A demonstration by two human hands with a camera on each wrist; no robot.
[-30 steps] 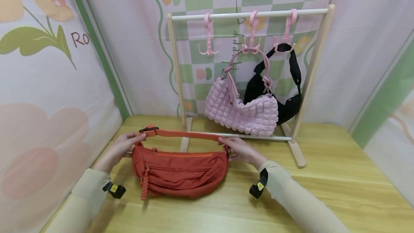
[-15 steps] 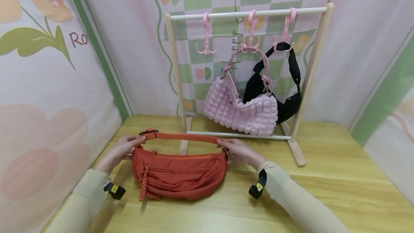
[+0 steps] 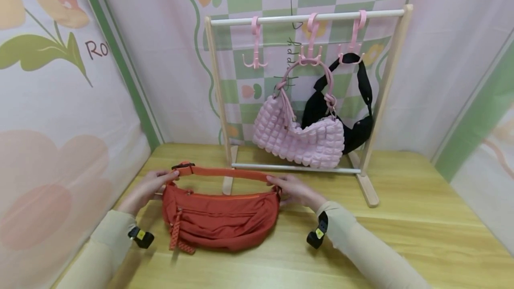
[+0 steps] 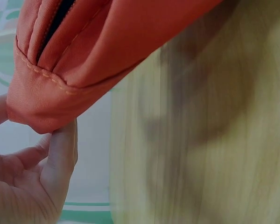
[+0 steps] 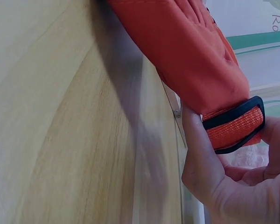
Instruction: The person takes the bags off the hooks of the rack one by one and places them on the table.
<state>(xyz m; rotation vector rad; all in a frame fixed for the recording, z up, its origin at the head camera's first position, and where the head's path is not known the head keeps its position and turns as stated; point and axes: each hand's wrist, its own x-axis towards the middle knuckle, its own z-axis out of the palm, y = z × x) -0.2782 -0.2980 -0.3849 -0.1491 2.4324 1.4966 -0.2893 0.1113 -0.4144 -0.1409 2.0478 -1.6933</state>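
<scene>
Between both hands is a red-orange waist bag [image 3: 221,222], its strap [image 3: 229,173] stretched across above the zipped body. The left hand [image 3: 146,188] grips its left end, near a dark buckle [image 3: 182,165], with the thumb on the strap. At the opposite end the right hand [image 3: 297,189] pinches the strap. The right wrist view shows a black slider [image 5: 235,125] on orange webbing beside those fingers. Braided zipper pulls [image 3: 175,231] dangle at the bag's lower left. In the left wrist view, fingers [image 4: 60,158] press against the bag's end from behind; some fingers are hidden by it.
A wooden-legged rack with a white top bar [image 3: 281,20] stands behind the bag on the wooden table [image 3: 421,217]. Three pink hooks hang from it. A lilac puffy handbag [image 3: 301,137] hangs on the middle hook [image 3: 311,48], a black bag [image 3: 357,133] on the right hook; the left hook [image 3: 255,50] bears nothing.
The waist bag and both hands have shifted slightly left and toward the person. The grip at each end looks the same. The hanging bags have not moved on the rack.
</scene>
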